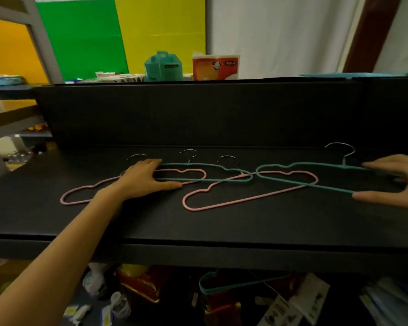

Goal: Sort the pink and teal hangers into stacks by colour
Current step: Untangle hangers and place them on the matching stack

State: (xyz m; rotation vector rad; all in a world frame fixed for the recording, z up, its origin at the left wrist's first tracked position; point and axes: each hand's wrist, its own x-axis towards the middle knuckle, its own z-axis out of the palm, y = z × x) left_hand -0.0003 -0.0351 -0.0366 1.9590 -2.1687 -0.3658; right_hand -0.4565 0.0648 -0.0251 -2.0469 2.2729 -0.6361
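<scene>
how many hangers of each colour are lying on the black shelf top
pink hangers: 2, one under the left hand at and one in the middle
teal hangers: 2, one in the centre-left and one under the right hand at
total on the black shelf top: 4
Another teal hanger lies below the shelf, not counted.

- The left arm (57, 243) is stretched forward from the lower left, bare to the wrist.
- The left hand (146, 178) is laid palm down, fingers spread and extended to the right, thumb nearest the camera.
- The right hand (396, 182) is seen at the right edge, palm down, fingers spread and pointed left, thumb extended below; its wrist is cut off by the frame.
</scene>
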